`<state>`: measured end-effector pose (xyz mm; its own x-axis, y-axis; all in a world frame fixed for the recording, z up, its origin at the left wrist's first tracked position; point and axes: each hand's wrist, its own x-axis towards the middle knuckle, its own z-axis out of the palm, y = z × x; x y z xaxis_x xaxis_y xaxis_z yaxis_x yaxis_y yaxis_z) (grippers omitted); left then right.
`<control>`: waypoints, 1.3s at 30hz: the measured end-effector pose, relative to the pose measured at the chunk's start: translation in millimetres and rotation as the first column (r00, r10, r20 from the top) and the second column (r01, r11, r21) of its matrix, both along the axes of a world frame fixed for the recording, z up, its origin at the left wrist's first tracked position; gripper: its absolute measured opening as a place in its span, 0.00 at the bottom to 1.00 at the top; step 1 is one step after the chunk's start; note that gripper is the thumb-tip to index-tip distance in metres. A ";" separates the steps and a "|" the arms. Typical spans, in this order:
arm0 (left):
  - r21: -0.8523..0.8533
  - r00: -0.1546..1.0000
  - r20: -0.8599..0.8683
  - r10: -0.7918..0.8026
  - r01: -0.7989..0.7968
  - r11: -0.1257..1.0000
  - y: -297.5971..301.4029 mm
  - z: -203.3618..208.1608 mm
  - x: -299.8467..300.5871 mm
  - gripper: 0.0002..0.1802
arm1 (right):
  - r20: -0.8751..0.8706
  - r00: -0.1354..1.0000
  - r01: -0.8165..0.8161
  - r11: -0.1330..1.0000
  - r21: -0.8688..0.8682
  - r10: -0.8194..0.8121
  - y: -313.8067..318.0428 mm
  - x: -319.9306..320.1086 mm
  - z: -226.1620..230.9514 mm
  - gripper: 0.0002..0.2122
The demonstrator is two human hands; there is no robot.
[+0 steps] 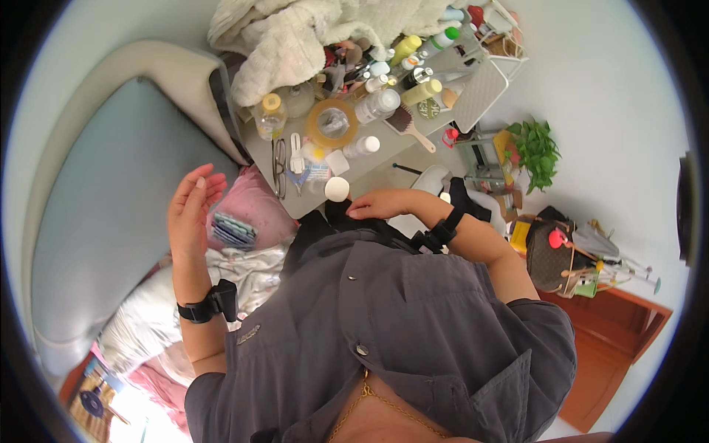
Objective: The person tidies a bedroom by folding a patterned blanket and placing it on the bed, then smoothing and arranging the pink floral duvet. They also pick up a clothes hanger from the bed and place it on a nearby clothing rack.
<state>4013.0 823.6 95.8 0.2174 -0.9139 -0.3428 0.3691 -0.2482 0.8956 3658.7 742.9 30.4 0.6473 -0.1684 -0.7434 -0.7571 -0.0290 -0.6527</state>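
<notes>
My left hand [193,210] is raised beside the grey-blue headboard, its fingers loosely bent and apart, with nothing in it. Below and to its right lies a folded blue-striped cloth bundle [235,230] on a pink pillow [258,203]. My right hand [380,204] is low over my dark lap, at the near edge of the table [295,198]. Its fingers are bent and pressed together; whatever they may hold is hidden. Just left of those fingertips is a white round lid [337,189]. Eyeglasses [279,168] and a white bottle [362,146] are on the table.
A roll of tape [332,124], a paddle hairbrush [410,127], a yellow-capped bottle [272,114] and several cosmetics bottles crowd the table. A fluffy white blanket [273,55] is heaped behind. A green plant [535,153] and hanging bags [550,258] are at right; bedding [148,325] lies left.
</notes>
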 end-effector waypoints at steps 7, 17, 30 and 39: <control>-0.048 0.990 -0.006 -0.140 0.140 0.989 -45.7 11.2 -4.7 0.14 | -0.328 0.932 0.176 0.984 0.036 -0.154 -20.8 -31.8 48.1 0.17; -0.014 0.951 -0.120 -0.284 0.285 0.958 -50.9 5.9 -13.1 0.12 | 0.288 0.776 0.381 0.054 -0.923 -0.561 -157.3 -93.7 112.0 0.12; 0.055 0.956 -0.118 -0.268 0.275 0.960 -26.7 -19.6 -19.3 0.13 | -0.603 0.603 -0.530 0.302 -0.792 -0.523 -238.7 -118.5 134.0 0.46; 0.036 0.938 -0.113 -0.328 0.334 0.942 -34.0 -13.8 -39.5 0.12 | -0.854 0.375 -0.553 0.652 -0.519 -0.362 -287.3 -128.6 152.8 0.53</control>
<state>3973.4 789.6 82.0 -0.1335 -0.9078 -0.3977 0.3479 -0.4187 0.8388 3530.1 455.7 183.2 -0.2173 -0.8395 -0.4980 -0.7530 -0.1804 0.6328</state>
